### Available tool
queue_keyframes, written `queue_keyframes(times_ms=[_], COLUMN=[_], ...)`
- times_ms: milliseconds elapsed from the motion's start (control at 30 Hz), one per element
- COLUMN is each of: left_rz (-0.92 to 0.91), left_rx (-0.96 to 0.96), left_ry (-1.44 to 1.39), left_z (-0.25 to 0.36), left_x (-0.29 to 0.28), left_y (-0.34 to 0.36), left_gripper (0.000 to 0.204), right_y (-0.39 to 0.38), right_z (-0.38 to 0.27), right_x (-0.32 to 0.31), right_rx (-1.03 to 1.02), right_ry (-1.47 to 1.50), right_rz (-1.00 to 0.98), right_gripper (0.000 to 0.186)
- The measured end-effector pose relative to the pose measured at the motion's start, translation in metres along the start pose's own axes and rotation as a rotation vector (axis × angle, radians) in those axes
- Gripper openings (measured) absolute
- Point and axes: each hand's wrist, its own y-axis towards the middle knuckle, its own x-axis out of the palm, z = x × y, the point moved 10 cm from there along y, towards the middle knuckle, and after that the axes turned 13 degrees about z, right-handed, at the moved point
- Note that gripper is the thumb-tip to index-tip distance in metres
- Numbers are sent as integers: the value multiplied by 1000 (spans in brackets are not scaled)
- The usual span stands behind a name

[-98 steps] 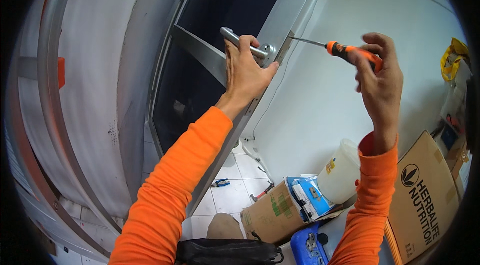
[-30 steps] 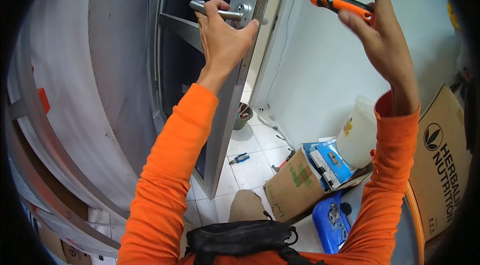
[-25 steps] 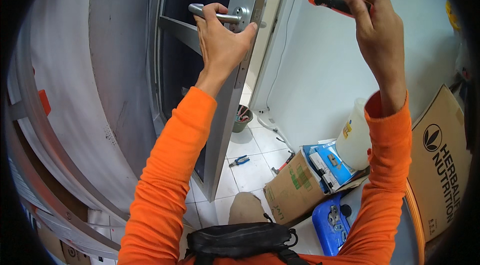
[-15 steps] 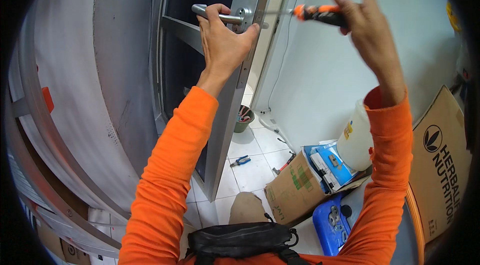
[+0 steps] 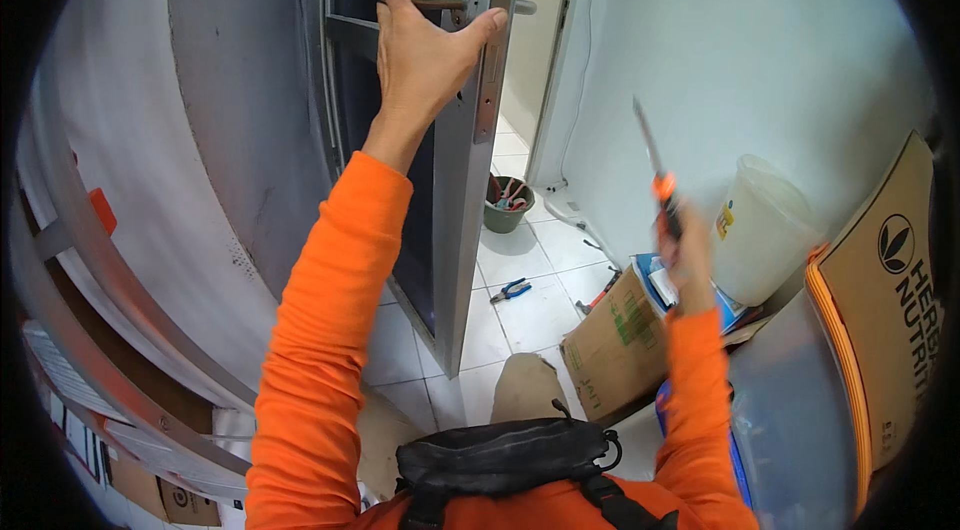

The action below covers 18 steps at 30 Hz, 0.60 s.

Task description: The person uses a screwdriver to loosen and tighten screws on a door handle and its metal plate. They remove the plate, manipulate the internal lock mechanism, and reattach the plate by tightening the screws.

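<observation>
A grey metal-framed door point(image 5: 452, 260) stands ajar in front of me. My left hand point(image 5: 425, 65) is closed on its silver lever handle point(image 5: 437, 0), with a finger over the lever and the thumb pressed against the door edge. Below the thumb, the steel lock faceplate point(image 5: 488, 95) runs down that edge. Lower and to the right, apart from the door, my right hand point(image 5: 688, 260) grips a screwdriver point(image 5: 664, 187) with an orange and black handle. Its shaft points up and slightly left; that hand is partly blurred.
On the tiled floor are a green bucket point(image 5: 503, 221) of tools, blue-handled pliers point(image 5: 513, 290) and a red-handled tool point(image 5: 600, 292). A cardboard box point(image 5: 615, 350), a whitish pail point(image 5: 760, 235) and an orange-rimmed tub point(image 5: 790, 420) crowd the right. A curved-looking metal frame point(image 5: 105, 305) stands left.
My right hand has brought the screwdriver down and away from the door edge, its tip turning from leftward to upward. My left hand stays on the handle.
</observation>
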Motion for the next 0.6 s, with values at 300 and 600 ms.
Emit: queue_keyframes(times_ms=[300,600], left_rz=[-23,-159], left_rx=[-207,-179], left_ry=[-461,-105], left_z=[-21,-98], left_x=[-23,-1], left_y=[-45,-135], left_gripper=[101,81], right_y=[-168,-195], right_z=[261,108], right_x=[-88,-83], right_rx=[816,324], right_ry=[491,282], right_rz=[-225,-466], right_gripper=[52,33])
